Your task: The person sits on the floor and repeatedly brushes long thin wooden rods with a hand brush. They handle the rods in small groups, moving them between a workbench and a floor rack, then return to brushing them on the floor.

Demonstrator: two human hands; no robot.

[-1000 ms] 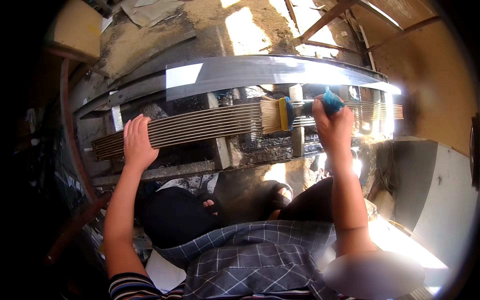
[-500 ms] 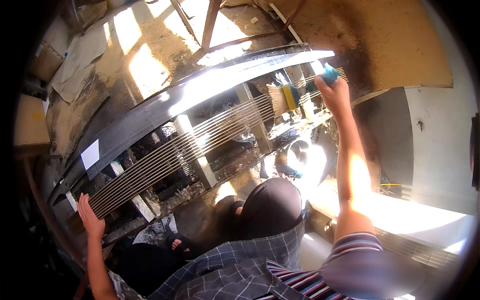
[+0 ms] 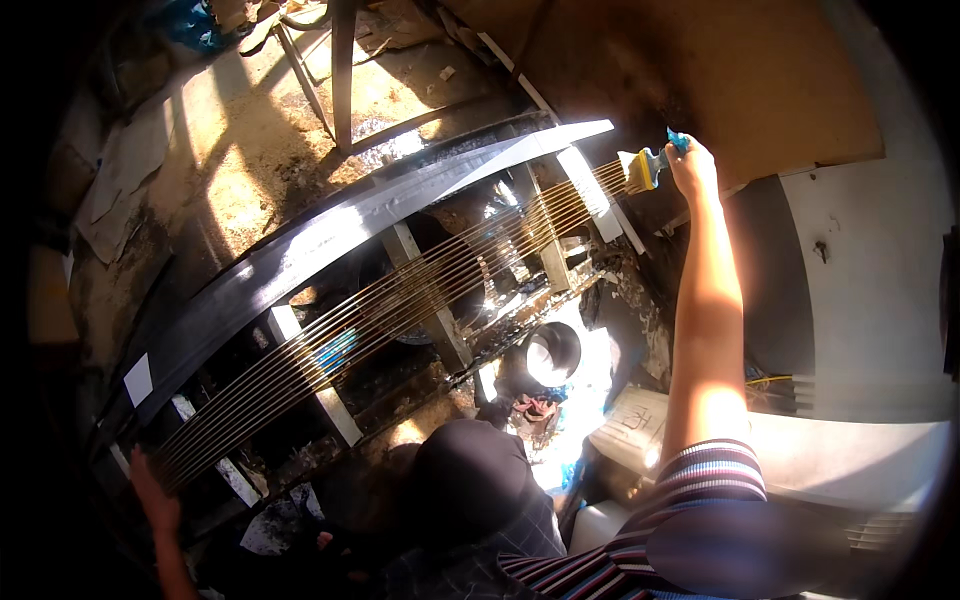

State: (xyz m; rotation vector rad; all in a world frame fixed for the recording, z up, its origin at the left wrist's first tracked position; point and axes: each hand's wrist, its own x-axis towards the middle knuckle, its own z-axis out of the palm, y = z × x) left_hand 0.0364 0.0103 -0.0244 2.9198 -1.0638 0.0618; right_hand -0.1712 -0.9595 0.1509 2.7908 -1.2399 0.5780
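A bundle of long thin rods (image 3: 400, 300), brownish-gold and roughly parallel, slants across several pale crossbars. At its far right end is a wide paintbrush (image 3: 645, 170) with pale bristles, a yellow band and a blue upper part. My right hand (image 3: 692, 168) is closed around its handle, and a bit of blue sticks out above the fingers. The bristles lie at the rod ends. My left hand (image 3: 156, 497) is at the near left end of the rods, dim and slightly blurred, with its fingers stretched out beside them.
A dark curved sheet (image 3: 290, 250) lies along the rods' far side. Near the frame's front edge stand a round pot (image 3: 552, 354) and a pale plastic can (image 3: 632, 428). Another person's dark-capped head (image 3: 470, 470) is close below the rods. A dark post (image 3: 342, 75) rises behind.
My right hand has drawn the paintbrush rightward along the rods to their far end. My left hand stays by the near end. The whole view has shifted somewhat.
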